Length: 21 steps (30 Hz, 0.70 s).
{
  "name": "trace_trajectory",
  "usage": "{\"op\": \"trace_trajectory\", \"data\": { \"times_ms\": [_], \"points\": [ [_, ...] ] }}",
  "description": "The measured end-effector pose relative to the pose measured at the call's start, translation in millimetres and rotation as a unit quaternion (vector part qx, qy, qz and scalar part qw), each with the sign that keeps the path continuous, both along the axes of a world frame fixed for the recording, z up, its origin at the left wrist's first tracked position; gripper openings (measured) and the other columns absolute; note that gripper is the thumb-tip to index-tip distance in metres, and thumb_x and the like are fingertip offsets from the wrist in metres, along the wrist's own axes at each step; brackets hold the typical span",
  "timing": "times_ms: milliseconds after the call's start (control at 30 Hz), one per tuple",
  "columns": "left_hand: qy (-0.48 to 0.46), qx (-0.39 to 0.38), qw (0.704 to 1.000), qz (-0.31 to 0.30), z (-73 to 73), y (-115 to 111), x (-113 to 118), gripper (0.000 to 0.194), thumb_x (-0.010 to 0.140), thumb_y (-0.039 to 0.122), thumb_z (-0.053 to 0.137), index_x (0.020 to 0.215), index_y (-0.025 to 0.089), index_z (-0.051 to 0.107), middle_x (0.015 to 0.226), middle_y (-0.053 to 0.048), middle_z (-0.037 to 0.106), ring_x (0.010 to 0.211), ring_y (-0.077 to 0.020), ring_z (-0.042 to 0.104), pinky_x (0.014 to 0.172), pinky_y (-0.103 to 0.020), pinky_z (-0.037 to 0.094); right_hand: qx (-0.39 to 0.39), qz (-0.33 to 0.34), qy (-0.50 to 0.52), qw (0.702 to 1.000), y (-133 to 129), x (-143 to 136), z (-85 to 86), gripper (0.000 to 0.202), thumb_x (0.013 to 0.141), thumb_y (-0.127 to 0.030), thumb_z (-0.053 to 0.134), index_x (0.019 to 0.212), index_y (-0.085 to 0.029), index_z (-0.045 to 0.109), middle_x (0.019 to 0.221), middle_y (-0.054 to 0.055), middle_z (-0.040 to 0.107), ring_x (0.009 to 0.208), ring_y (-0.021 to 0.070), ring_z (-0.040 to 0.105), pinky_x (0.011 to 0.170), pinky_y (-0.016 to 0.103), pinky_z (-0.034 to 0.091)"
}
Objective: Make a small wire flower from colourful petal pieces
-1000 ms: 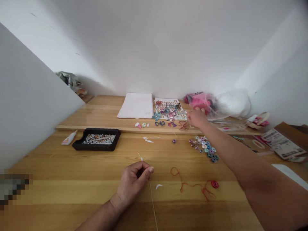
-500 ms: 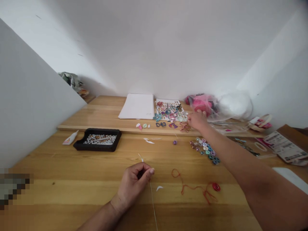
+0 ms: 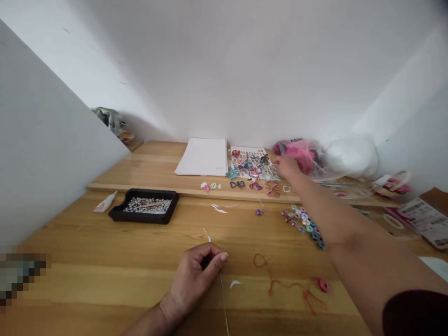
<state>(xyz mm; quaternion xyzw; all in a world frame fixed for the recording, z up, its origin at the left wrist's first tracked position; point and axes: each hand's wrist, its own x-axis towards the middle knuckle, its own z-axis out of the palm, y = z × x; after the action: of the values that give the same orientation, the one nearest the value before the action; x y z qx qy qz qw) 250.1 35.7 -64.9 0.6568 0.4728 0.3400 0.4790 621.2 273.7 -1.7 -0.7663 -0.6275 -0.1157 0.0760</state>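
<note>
My left hand point(image 3: 201, 275) is above the front of the table, thumb and forefinger pinched on a thin pale thread point(image 3: 224, 298). The thread runs from beneath the fingers to the bottom edge of the picture. A small white crescent-shaped piece point(image 3: 209, 239) sticks out beyond the fingers. Another white crescent point(image 3: 235, 283) lies just right of this hand. My right hand point(image 3: 287, 168) reaches far back to the right edge of a sheet covered with colourful flower ornaments point(image 3: 254, 170). Its fingers are curled together; whatever they may hold is hidden.
Left stands a black tray point(image 3: 115, 215) of beads beside a white tube point(image 3: 105, 203). White paper point(image 3: 203, 156) lies on the raised back board. Several thread spools point(image 3: 308, 224) sit under my right forearm. Red thread point(image 3: 287, 283) trails from a red spool point(image 3: 324, 285). Plastic bags point(image 3: 350, 156) stand behind.
The view has shifted slightly, so the table things appear further right. My right hand has moved slightly left and back along the ornament sheet, its fingers drawn closer together. My left hand keeps its pinch.
</note>
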Motion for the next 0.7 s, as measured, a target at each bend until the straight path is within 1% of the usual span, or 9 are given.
{"op": "trace_trajectory", "data": {
  "times_ms": [100,233,367,433,500,533,633,700],
  "points": [
    [-0.001,0.002,1.0,0.003,-0.1,0,0,0.038,0.086,0.049,0.056,0.069,0.015,0.061,0.062,0.0,0.051,0.061,-0.0122,0.044,0.057,-0.022,0.035,-0.006,0.005,-0.006,1.0,6,1,-1.9,0.023,0.084,-0.015,0.054,0.093,-0.023,0.074,0.092,0.009,0.071,0.091,0.0251,0.064,0.082,0.034,0.049],
    [-0.003,-0.003,1.0,0.0,0.4,-1,0,0.038,0.087,0.049,0.055,0.069,0.016,0.061,0.063,0.0,0.05,0.061,-0.0123,0.044,0.057,-0.022,0.035,-0.005,0.004,-0.021,1.0,7,1,-3.3,0.024,0.083,-0.014,0.055,0.097,-0.02,0.073,0.091,0.012,0.07,0.091,0.0268,0.064,0.083,0.036,0.049],
    [-0.002,0.004,1.0,0.002,0.1,0,0,0.038,0.087,0.049,0.056,0.069,0.016,0.061,0.063,-0.001,0.052,0.062,-0.0123,0.045,0.058,-0.022,0.037,-0.007,0.014,-0.036,0.999,2,-4,-2.2,0.023,0.087,-0.016,0.052,0.096,-0.015,0.073,0.093,0.016,0.069,0.097,0.0289,0.063,0.087,0.038,0.047],
    [-0.002,0.007,1.0,0.002,0.2,0,0,0.038,0.087,0.048,0.055,0.068,0.015,0.061,0.063,-0.001,0.053,0.062,-0.0124,0.046,0.059,-0.022,0.037,-0.009,0.023,-0.041,0.999,-1,-6,-0.7,0.021,0.09,-0.021,0.052,0.096,-0.015,0.071,0.095,0.015,0.069,0.098,0.0265,0.063,0.088,0.039,0.047],
    [-0.001,0.009,1.0,0.003,0.6,0,0,0.038,0.087,0.048,0.055,0.068,0.015,0.061,0.063,-0.001,0.054,0.062,-0.0124,0.046,0.058,-0.022,0.037,-0.011,0.034,-0.045,0.998,-5,-8,1.8,0.02,0.09,-0.026,0.055,0.097,-0.015,0.07,0.096,0.013,0.069,0.096,0.0237,0.063,0.088,0.04,0.047],
    [0.0,0.008,1.0,0.003,0.8,0,0,0.038,0.087,0.048,0.055,0.069,0.015,0.062,0.063,-0.001,0.054,0.062,-0.0124,0.046,0.058,-0.022,0.037,-0.01,0.039,-0.045,0.998,-6,-9,3.6,0.02,0.089,-0.027,0.056,0.097,-0.014,0.07,0.096,0.013,0.069,0.095,0.0237,0.063,0.088,0.04,0.047],
    [0.003,0.007,1.0,0.004,0.9,-1,0,0.038,0.087,0.048,0.055,0.069,0.015,0.062,0.063,-0.001,0.053,0.062,-0.0124,0.046,0.058,-0.022,0.036,0.004,0.049,-0.043,0.998,-7,-12,11.6,0.02,0.087,-0.025,0.056,0.092,-0.015,0.073,0.093,0.016,0.071,0.096,0.0292,0.063,0.086,0.04,0.047],
    [0.003,0.009,1.0,0.003,0.5,-1,0,0.039,0.087,0.049,0.055,0.069,0.015,0.062,0.063,-0.001,0.053,0.062,-0.0121,0.045,0.058,-0.022,0.036,0.019,0.056,-0.037,0.998,-3,-17,17.8,0.024,0.088,-0.024,0.053,0.094,-0.016,0.074,0.096,0.016,0.071,0.1,0.0312,0.062,0.088,0.041,0.046]
  ]
}}
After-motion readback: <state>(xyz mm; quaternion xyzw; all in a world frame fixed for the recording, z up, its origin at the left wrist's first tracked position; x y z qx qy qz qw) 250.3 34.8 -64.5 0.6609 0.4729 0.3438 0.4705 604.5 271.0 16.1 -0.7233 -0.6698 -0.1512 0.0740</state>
